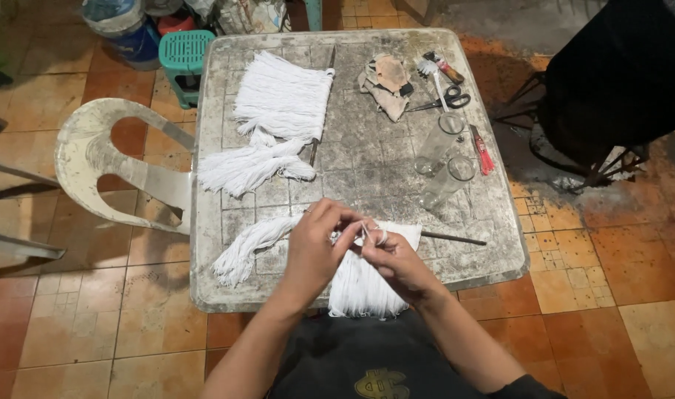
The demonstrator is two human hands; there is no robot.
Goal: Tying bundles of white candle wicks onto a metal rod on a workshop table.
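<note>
My left hand (317, 247) and my right hand (391, 258) meet over the near edge of a worn grey table (367, 166). Both pinch white cord strands (361, 284) that hang in a fringe from a thin dark stick (453, 238) lying across the table front. A loop of cord sits around a finger of my right hand. A loose bundle of white cord (250, 247) trails left from under my left hand. Farther back lies a finished white fringe (282, 96) on another stick, with a loose cord bundle (252, 166) just below it.
Black scissors (448, 98), a brush (442, 68), a rag pile (385, 83), two clear glasses (445, 159) and a small red tool (483, 151) lie at the table's far right. A white plastic chair (112, 166) stands left. A teal stool (184, 55) and buckets (123, 26) stand behind.
</note>
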